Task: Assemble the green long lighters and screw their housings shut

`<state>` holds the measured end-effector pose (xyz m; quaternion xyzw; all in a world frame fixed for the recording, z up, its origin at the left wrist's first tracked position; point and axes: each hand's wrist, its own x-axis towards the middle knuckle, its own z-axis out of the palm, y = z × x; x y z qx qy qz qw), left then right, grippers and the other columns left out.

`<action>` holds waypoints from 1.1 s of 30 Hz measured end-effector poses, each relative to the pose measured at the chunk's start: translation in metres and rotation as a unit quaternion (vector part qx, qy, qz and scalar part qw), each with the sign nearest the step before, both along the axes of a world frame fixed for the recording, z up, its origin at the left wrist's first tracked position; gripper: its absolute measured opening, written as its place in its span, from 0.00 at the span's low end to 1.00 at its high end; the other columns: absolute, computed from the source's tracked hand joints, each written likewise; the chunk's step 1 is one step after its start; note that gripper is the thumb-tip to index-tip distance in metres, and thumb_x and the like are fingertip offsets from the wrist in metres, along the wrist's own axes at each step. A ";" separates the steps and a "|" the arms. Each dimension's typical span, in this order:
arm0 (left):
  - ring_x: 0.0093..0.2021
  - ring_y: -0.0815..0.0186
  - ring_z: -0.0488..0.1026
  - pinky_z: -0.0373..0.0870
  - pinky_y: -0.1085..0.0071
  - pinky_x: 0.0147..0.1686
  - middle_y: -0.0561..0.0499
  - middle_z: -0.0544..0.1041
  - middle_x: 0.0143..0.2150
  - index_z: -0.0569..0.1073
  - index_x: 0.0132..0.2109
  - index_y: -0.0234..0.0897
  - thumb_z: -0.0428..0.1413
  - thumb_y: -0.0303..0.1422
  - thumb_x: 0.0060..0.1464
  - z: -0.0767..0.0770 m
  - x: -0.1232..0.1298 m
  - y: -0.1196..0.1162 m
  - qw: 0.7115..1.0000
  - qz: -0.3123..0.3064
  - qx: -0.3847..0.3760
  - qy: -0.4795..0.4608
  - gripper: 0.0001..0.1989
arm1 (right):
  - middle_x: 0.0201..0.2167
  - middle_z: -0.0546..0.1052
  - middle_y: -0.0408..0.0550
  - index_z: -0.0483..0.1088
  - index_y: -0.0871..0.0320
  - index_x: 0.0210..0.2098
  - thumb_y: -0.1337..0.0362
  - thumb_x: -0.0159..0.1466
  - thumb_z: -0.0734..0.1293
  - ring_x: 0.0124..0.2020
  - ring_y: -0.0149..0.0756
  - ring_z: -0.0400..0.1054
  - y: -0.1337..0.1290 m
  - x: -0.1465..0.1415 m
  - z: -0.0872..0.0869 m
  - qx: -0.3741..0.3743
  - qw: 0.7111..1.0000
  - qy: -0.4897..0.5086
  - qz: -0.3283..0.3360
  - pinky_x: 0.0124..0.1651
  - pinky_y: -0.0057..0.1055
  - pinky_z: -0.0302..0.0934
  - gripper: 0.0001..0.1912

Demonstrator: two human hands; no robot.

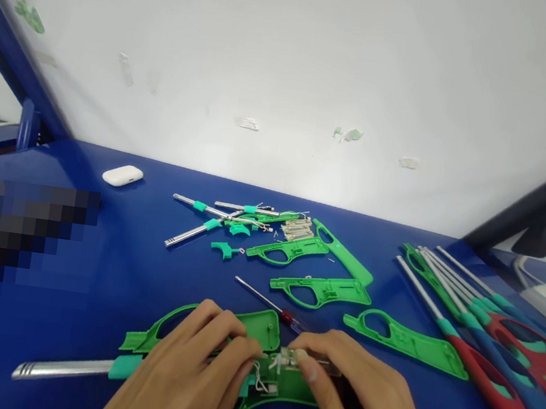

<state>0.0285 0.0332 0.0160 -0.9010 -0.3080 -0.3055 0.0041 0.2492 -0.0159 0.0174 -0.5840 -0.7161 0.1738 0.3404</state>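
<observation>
At the front centre an opened green lighter shell (296, 390) lies on the blue table, with white wires and small parts inside. Its metal tube (65, 368) with a teal collar points left. My left hand (195, 369) covers the middle of it, fingers bent and pressed down near the wires. My right hand (354, 389) pinches a small clear part (289, 357) at the shell's right portion, thumb and index finger together. Another green shell half (261, 327) lies just behind, partly hidden by my left hand. A screwdriver (261, 293) rests behind my hands.
Green shell halves (322, 291), metal tubes (193, 234), teal triggers (223, 249) and small clear parts (297, 228) are spread behind. Several red and blue lighters (486, 380) lie at right. A white case (123, 176) sits back left, with a blurred patch below it.
</observation>
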 end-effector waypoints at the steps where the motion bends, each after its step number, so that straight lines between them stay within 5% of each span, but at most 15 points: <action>1: 0.35 0.67 0.74 0.74 0.68 0.46 0.57 0.79 0.36 0.74 0.42 0.40 0.46 0.24 0.68 0.002 0.000 0.000 1.000 -0.005 0.006 -0.001 0.14 | 0.36 0.80 0.37 0.75 0.45 0.42 0.58 0.73 0.62 0.35 0.30 0.76 -0.001 0.000 0.000 -0.002 1.000 0.003 0.002 0.38 0.22 0.70 0.09; 7: 0.37 0.67 0.74 0.72 0.68 0.45 0.57 0.80 0.37 0.76 0.41 0.39 0.45 0.24 0.70 0.008 0.005 0.002 1.000 -0.015 0.022 0.007 0.16 | 0.36 0.81 0.36 0.74 0.45 0.41 0.60 0.73 0.62 0.36 0.29 0.77 0.003 -0.001 0.001 0.018 1.000 0.001 0.007 0.39 0.21 0.70 0.09; 33: 0.41 0.65 0.72 0.68 0.65 0.52 0.54 0.80 0.41 0.77 0.46 0.37 0.45 0.18 0.63 -0.005 0.003 -0.003 1.000 -0.027 0.005 0.011 0.18 | 0.35 0.81 0.29 0.73 0.44 0.43 0.63 0.72 0.65 0.33 0.22 0.77 0.005 -0.003 0.003 0.045 0.998 0.009 0.044 0.37 0.15 0.67 0.06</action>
